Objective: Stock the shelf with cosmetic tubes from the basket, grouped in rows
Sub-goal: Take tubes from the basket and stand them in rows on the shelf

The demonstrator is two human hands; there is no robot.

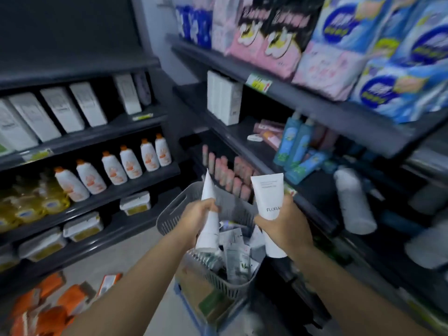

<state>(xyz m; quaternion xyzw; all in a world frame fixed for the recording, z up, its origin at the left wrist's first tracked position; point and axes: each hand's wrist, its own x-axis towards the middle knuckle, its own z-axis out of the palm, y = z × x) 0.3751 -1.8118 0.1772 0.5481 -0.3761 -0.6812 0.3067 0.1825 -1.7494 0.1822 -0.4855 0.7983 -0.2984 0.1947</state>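
Observation:
A grey slotted basket point(169, 221) sits below my hands, holding several white and grey cosmetic tubes and sachets point(236, 258). My left hand point(196, 219) grips a white tube point(208, 229) seen edge-on, its crimped end pointing up. My right hand point(283, 226) holds a second white tube point(269, 197) face-on, with grey lettering, cap end down. Both tubes hang above the basket. To the right is a dark shelf point(300, 202) with a row of pink tubes point(230, 175) on its lower level.
Blue-green bottles point(293, 146) and a white bottle lying on its side point(354, 202) occupy the right shelf. White boxes point(224, 98) stand further back. Left shelves hold white bottles with orange caps point(116, 170). Orange packets point(48, 309) lie on the floor at lower left.

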